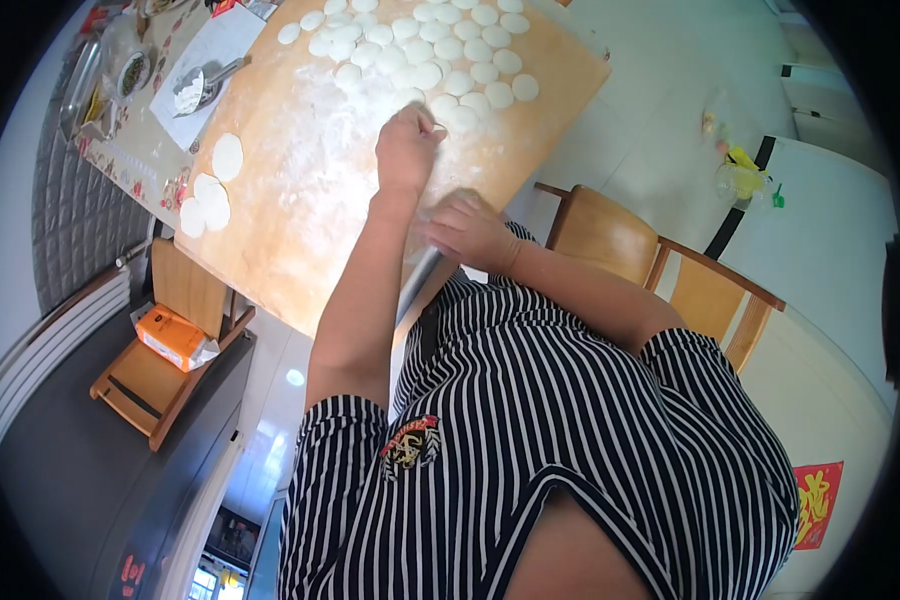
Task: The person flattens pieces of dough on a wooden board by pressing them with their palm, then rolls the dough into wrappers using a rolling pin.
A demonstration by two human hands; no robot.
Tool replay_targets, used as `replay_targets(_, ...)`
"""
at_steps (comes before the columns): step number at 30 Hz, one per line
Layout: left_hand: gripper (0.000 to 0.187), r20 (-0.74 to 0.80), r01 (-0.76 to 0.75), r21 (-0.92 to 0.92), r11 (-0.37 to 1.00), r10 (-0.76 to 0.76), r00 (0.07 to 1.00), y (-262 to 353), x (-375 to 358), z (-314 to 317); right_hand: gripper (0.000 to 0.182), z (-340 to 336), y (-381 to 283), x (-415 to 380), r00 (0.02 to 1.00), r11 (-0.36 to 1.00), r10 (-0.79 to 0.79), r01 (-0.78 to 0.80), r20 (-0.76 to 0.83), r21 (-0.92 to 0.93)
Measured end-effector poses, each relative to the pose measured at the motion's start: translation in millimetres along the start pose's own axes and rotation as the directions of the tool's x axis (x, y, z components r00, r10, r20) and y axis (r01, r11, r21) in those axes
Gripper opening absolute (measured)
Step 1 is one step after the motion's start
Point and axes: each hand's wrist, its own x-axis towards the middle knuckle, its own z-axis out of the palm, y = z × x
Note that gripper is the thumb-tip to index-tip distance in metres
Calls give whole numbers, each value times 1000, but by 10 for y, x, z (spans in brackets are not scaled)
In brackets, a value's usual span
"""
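My left hand [407, 150] is closed in a loose fist over the floured wooden board [270, 265], beside the nearest round dough wrappers [425, 75]. Its fingertips are curled around, and I cannot tell what is in them. My right hand [467, 232], slightly blurred, is bent over the near side of the board, close to my body. A smooth grey rod [422, 275] comes out from under its fingers and slants down toward my shirt. Several thin, pale wrappers lie spread and overlapping across the far part of the board.
Larger dough rounds [210, 195] lie at the board's left edge. On the patterned tablecloth beyond, a bowl of white flour [190, 92] rests on paper. A chair [165, 360] bearing an orange package [175, 335] stands at left; wooden chairs [610, 235] stand at right.
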Motion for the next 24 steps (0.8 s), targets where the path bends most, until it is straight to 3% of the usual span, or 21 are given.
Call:
replay_targets(1,34,154,130,-112,985,-112,982,-8,7,-63,39,-12,16,22,997,996,-3,-3,-77,-86)
replay_targets(2,34,152,133,-110,985,-115,982,-38,-28,-102,39,-42,28,27,997,997,-5,-1,-77,-82)
replay_targets(4,31,101,256,-613,748,-248,964,-95,-175,-230,38,-97,46,50,993,982,58,-75,-102,-173)
replay_targets(5,27,162,308,-701,643,-278,947,-109,-292,-349,37,-83,90,32,990,983,66,-86,-123,-163)
replay_targets(7,25,239,364,-711,601,-281,930,-261,-513,-416,38,-94,162,2,991,975,56,-81,-123,-205)
replay_targets(8,23,314,419,-715,559,-279,908,-341,-637,-405,39,-97,190,-17,991,966,46,-75,-124,-247)
replay_targets(10,19,330,424,-592,686,-273,904,-446,-928,-302,40,-101,213,-24,990,964,50,-84,-135,-253)
replay_targets(11,15,320,435,-426,793,-317,893,-482,-1059,-239,41,-104,232,-21,987,961,53,-91,-149,-260)
replay_targets(14,16,180,311,-235,921,-273,945,-364,-1391,-259,42,-117,256,-38,991,951,77,-107,-114,-291)
replay_targets(18,16,207,236,-187,954,-196,958,-487,-1590,-210,42,-230,113,180,974,941,22,-96,-224,-325)
replay_targets(21,17,197,219,-225,950,-175,965,-594,-1509,-246,39,-123,-20,452,979,903,103,-167,-178,-396)
replay_targets(23,18,221,195,-149,969,-160,962,-543,-1385,-379,42,0,-29,711,931,879,359,-359,-57,-313)
replay_targets(24,18,226,165,-109,980,-137,964,-562,-1321,-402,42,59,-9,843,932,880,358,-356,-54,-313)
